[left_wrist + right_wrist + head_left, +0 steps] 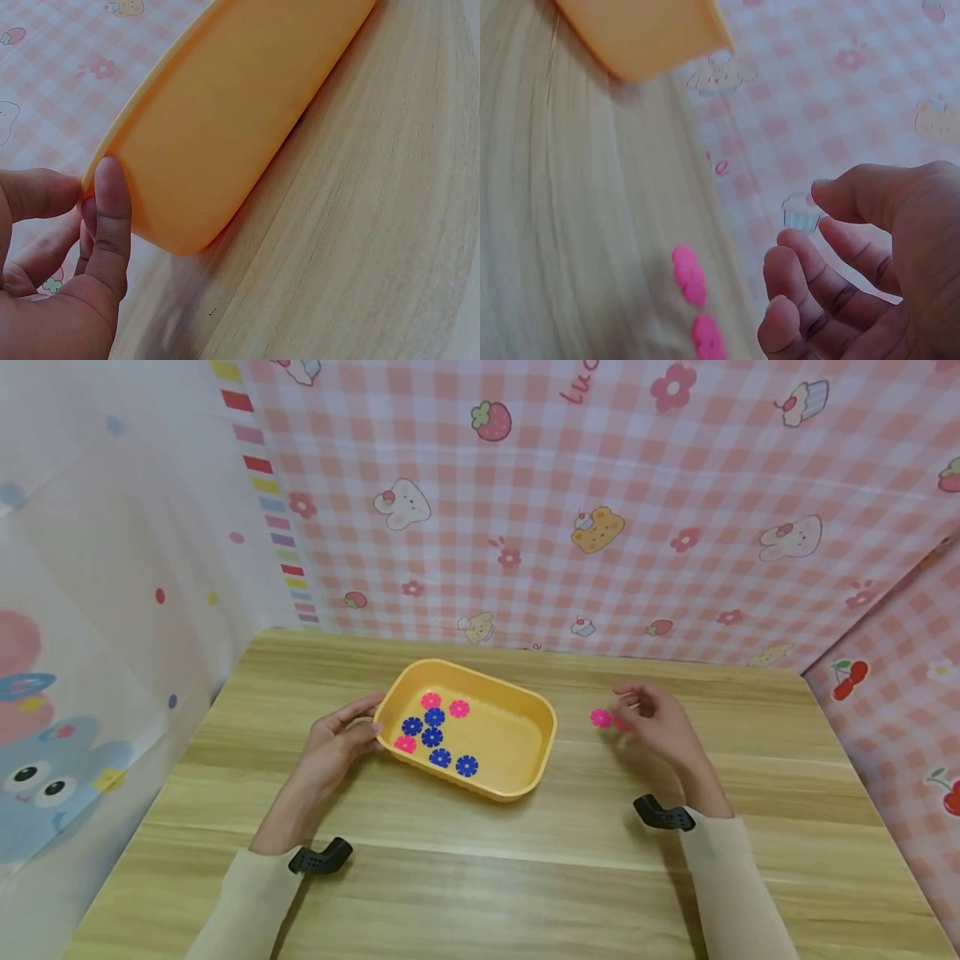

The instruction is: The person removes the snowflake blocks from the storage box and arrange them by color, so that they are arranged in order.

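My left hand [337, 747] grips the left end of a yellow plastic tray [502, 677], thumb and fingers at its rim. The left wrist view shows the fingertips pinching the tray's edge [187, 150]. In its left half lie several blue notched snowflake discs [467, 766] and three pink ones [459, 708]. To the right of the tray, my right hand [656, 727] hovers over the table with loosely bent fingers and nothing between them. Two pink snowflake discs [688, 274] lie beside it on the wood; in the head view the hand partly covers one.
The wood-patterned table [480, 877] stretches toward me below the tray. A pink checked cloth [465, 527] with cartoon prints hangs behind its back edge, and patterned cloths flank both sides. A black wrist camera [663, 814] sits on the right sleeve, another [321, 857] on the left.
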Motion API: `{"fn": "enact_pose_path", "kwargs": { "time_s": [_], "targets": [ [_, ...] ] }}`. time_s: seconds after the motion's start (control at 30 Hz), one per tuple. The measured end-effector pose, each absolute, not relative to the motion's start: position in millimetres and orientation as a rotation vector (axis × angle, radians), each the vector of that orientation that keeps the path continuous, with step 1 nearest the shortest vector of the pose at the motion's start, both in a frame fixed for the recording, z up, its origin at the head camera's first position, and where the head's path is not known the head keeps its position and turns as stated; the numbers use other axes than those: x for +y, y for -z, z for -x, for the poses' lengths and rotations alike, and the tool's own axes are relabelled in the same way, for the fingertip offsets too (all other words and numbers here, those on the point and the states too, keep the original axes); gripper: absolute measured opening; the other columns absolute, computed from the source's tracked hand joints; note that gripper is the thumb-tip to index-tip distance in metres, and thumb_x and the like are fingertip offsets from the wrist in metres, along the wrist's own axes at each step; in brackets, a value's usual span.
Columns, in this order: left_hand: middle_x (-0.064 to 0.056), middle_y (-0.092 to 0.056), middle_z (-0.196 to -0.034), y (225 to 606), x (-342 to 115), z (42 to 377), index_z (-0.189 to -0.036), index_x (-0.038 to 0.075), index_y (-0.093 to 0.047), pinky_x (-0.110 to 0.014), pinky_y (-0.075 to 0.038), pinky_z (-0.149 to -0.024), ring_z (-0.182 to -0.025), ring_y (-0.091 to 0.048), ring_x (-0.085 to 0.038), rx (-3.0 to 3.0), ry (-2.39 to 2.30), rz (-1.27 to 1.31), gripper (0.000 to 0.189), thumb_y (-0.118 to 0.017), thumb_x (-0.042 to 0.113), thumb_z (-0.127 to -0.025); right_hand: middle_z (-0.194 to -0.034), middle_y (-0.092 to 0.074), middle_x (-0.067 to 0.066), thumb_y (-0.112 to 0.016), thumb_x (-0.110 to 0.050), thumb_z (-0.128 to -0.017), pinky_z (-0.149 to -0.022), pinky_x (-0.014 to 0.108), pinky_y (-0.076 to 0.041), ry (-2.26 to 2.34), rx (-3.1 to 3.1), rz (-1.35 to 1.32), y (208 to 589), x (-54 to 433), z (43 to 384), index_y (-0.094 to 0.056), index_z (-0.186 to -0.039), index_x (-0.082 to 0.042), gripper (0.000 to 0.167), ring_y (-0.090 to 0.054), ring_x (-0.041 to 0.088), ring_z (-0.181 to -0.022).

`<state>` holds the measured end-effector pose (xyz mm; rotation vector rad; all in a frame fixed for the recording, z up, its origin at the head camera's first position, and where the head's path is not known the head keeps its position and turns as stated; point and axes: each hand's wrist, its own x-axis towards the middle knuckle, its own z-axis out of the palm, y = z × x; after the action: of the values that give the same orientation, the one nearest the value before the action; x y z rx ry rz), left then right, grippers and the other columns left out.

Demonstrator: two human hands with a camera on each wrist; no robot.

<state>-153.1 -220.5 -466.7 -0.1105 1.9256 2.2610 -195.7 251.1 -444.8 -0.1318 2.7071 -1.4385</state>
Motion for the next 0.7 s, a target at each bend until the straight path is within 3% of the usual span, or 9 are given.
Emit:
{"fn": "enact_pose_path", "kwargs": {
  "time_s": [0.1,0.33,0.53,0.7],
  "targets": [
    [-0.003,-0.055,-0.123,466.5,-220.5,153.2,-0.151,-0.001,-0.047,-0.021,-0.062,-0.079,-0.092,-0.065,-0.012,1.922,-2.260,0.113,0.054,-0.061,-0.001,-0.099,-0.113,-0.068,0.019,-0.063,-0.019,-0.102,-0.067,0.034,-0.061,1.430,2.718,0.199,439.1,242.9,196.6,-0.059,-0.135,-0.001,0.038,-0.066,0.018,-0.085],
    [-0.003,-0.055,-0.122,467.0,-221.1,153.6,-0.151,-0.001,-0.047,-0.020,-0.062,-0.079,-0.093,-0.065,-0.012,1.927,-2.253,0.114,0.053,-0.060,0.000,-0.099,-0.114,-0.070,0.020,-0.068,-0.019,-0.099,-0.073,0.035,-0.064,1.420,2.681,0.313,425.4,221.7,199.2,-0.059,-0.134,-0.001,0.040,-0.069,0.032,-0.094],
    [-0.004,-0.054,-0.122,467.1,-220.8,152.7,-0.151,-0.002,-0.047,-0.021,-0.062,-0.079,-0.092,-0.066,-0.012,1.922,-2.262,0.100,0.053,-0.060,-0.001,-0.099,-0.122,-0.066,0.018,-0.070,-0.022,-0.098,-0.070,0.028,-0.061,1.419,2.643,0.379,414.1,204.0,201.3,-0.059,-0.134,-0.008,0.040,-0.066,0.029,-0.099],
    [-0.004,-0.054,-0.122,466.4,-220.5,152.0,-0.151,-0.002,-0.047,-0.021,-0.062,-0.079,-0.090,-0.066,-0.012,1.929,-2.261,0.101,0.053,-0.060,-0.001,-0.099,-0.127,-0.065,0.015,-0.071,-0.025,-0.097,-0.085,0.033,-0.058,1.363,2.660,0.478,402.0,185.3,203.5,-0.059,-0.133,-0.012,0.039,-0.065,0.025,-0.104]
  ]
}}
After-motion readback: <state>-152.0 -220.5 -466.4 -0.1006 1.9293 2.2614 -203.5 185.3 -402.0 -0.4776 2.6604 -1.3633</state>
